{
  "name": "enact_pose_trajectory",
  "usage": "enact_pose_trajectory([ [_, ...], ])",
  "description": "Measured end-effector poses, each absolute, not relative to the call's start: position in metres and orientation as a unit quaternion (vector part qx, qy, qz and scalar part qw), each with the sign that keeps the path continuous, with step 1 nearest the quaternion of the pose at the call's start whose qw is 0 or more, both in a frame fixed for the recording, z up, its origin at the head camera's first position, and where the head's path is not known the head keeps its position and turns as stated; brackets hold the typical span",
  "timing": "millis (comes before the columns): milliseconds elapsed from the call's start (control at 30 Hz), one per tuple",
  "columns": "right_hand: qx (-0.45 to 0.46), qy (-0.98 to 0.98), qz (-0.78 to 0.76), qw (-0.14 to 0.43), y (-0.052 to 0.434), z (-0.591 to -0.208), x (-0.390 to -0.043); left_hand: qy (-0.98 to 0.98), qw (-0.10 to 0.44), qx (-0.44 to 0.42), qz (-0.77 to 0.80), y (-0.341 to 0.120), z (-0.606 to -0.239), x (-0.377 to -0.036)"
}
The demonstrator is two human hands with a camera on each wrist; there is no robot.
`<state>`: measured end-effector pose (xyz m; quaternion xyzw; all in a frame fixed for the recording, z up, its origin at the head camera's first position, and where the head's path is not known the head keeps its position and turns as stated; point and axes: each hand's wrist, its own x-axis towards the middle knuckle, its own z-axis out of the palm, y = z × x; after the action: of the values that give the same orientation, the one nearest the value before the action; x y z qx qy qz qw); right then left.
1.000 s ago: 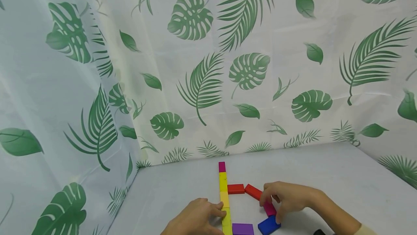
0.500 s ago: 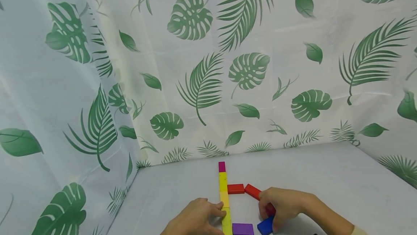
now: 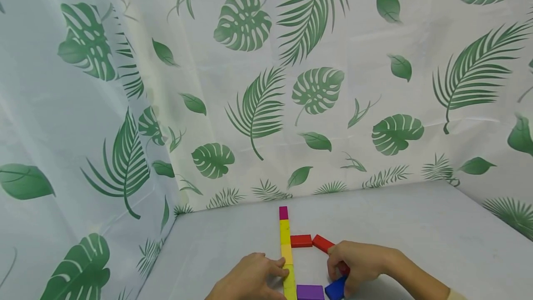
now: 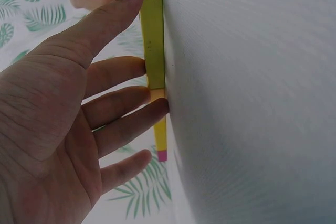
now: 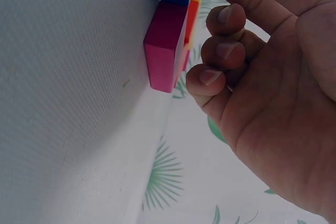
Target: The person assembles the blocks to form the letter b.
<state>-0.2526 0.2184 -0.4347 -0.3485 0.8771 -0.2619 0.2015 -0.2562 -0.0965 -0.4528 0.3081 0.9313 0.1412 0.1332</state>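
Leaf-printed curtains (image 3: 250, 106) are hung around a pale grey tabletop (image 3: 416, 226). At the near edge, a purple block (image 3: 310, 292) is laid flat, with a blue block (image 3: 335, 289) just beside it on the right. The blue block is touched by the right hand (image 3: 354, 263), whose fingers (image 5: 226, 51) are curled over it; whether it is actually gripped cannot be told. In the right wrist view, a magenta block (image 5: 165, 45) is seen touching the blue block, under the curled fingers. The left hand (image 3: 250, 279) is spread, its straight fingers (image 4: 121, 95) pressed against the side of a long line (image 3: 286, 254) of yellow and orange blocks, which runs from the near edge towards the far edge. Nothing is held by the left hand. Farther off, two red blocks are laid to the right of the line: one (image 3: 301, 241) square against it, the other (image 3: 322, 243) tilted, near the right hand's knuckles. At the far end, the line is closed by a small magenta cube (image 3: 283, 212).
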Motion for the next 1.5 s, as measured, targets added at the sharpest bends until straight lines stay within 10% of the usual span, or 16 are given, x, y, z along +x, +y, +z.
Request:
enact_pose_trajectory([
  [1500,-0.349,0.872,-0.275,0.207,0.2173,-0.4354,-0.2521,0.934,0.141,0.295,0.144,-0.0954,-0.4505,-0.2553],
])
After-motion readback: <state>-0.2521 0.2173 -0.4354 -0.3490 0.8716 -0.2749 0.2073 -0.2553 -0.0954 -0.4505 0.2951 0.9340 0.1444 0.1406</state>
